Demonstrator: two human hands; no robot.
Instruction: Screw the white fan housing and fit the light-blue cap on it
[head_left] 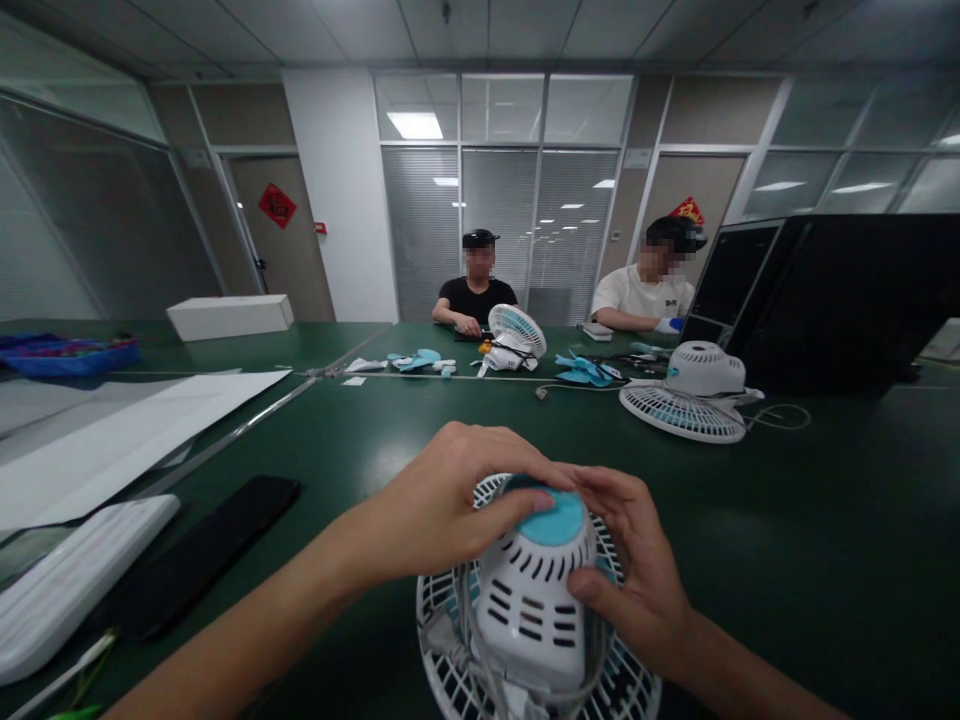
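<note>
A white fan (525, 640) lies face down in front of me, its grille (442, 620) underneath and its slotted motor housing pointing up. On top of the housing is a round light-blue cap (561, 522). My left hand (457, 490) reaches over the top, its thumb on the cap and its fingers bent round the far edge. My right hand (637, 570) is wrapped round the housing's right side, thumb on the near face; some of its fingertips are hidden. A pale cord (480, 650) runs round the housing.
Across the green table (360, 430) lie another face-down fan (682, 410), blue fan blades (589, 370) and a tilted fan (517, 335). A black phone-like slab (210, 550) and a white power strip (82, 580) are at left. Two people (478, 290) sit opposite; a dark monitor (832, 300) stands right.
</note>
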